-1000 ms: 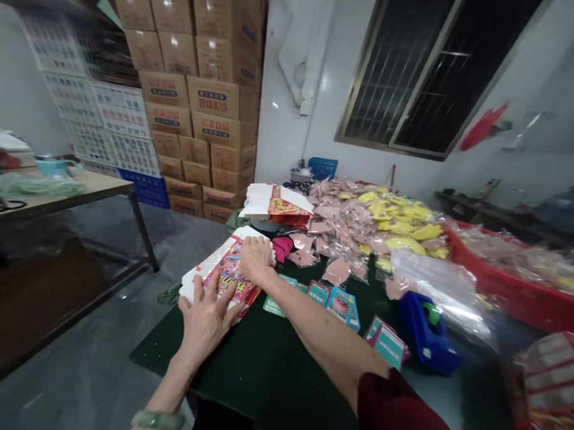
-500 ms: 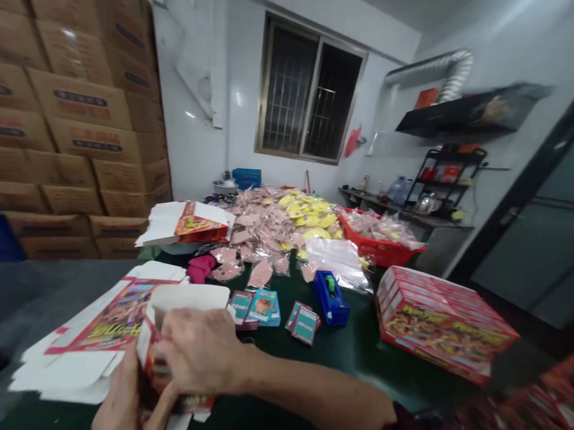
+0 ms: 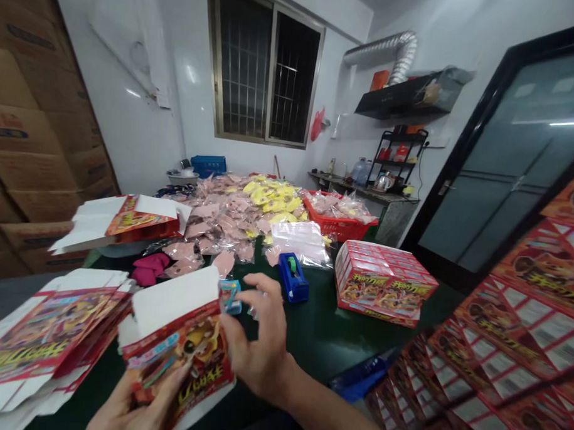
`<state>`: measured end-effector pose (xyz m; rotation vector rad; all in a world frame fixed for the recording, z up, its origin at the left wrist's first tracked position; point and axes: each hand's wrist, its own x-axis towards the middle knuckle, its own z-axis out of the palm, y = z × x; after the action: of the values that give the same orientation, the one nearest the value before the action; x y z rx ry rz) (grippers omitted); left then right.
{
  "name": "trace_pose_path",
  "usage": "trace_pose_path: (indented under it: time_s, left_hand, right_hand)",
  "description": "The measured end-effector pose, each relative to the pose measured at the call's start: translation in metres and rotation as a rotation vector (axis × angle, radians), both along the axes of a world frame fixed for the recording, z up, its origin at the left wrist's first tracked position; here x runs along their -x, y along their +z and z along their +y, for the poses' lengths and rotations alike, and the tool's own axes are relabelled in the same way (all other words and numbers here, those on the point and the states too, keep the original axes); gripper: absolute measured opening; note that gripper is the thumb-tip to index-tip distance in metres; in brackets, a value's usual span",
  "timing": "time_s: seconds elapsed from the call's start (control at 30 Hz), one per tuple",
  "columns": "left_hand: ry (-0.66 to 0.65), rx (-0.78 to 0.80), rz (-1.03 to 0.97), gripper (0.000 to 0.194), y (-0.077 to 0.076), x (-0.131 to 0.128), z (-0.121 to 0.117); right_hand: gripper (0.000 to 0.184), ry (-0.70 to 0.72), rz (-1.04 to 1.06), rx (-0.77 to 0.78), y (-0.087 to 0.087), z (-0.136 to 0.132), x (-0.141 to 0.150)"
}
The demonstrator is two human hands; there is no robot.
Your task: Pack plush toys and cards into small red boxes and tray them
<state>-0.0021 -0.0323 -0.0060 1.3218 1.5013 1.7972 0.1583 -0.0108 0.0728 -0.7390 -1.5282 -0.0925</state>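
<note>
A small red printed carton [image 3: 183,355] with a raised white flap is in front of me, tilted. My left hand [image 3: 144,398] grips its lower part, thumb across the printed face. At the carton's right edge is my right hand [image 3: 259,333], fingers curved and apart, thumb close to or touching the edge; nothing shows between the fingers. Left of the carton lies a stack of flattened printed cartons [image 3: 42,344]. Blue picture cards [image 3: 230,294] lie behind, partly hidden by the carton and my right hand.
A blue tape dispenser [image 3: 293,279] stands on the dark green table [image 3: 311,332]. Beyond it are a heap of bagged pink and yellow pieces [image 3: 230,216] and a red basket [image 3: 343,228]. Shrink-wrapped cartons [image 3: 383,284] stand right, near a tall carton stack [image 3: 513,348]. A magenta cloth [image 3: 150,268] lies left.
My hands have left the flat stack with one carton, which now stands opened out. My right hand has come out from its top to its right edge. The view has swung right.
</note>
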Motion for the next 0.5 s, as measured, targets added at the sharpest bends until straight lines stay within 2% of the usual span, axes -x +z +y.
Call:
trace_pose_path:
  time_s: [0.1,0.13,0.2,0.33,0.4,0.5]
  left_hand:
    - [0.055,0.007,0.075,0.037,-0.008,0.001,0.009]
    - [0.057,0.006,0.1,0.036,-0.011,0.0,0.01]
    - [-0.013,-0.027,0.21,0.033,-0.015,-0.002,0.009]
    - [-0.045,-0.061,0.292,0.033,-0.02,-0.009,0.003]
    - [-0.052,-0.064,0.277,0.039,-0.022,-0.011,0.001]
    - [-0.031,-0.16,0.211,0.07,-0.022,-0.012,0.0]
  right_hand:
    - [0.021,0.218,0.19,0.387,-0.027,0.007,-0.003]
    - [0.019,0.296,0.223,0.477,-0.036,0.01,-0.003]
    - [0.022,0.387,0.262,0.554,-0.052,0.014,-0.002]
    - [0.043,0.431,0.149,0.465,-0.066,0.016,-0.01]
    - [0.041,0.408,0.029,0.389,-0.066,0.014,-0.017]
    - [0.032,0.358,-0.139,0.276,-0.06,0.01,-0.026]
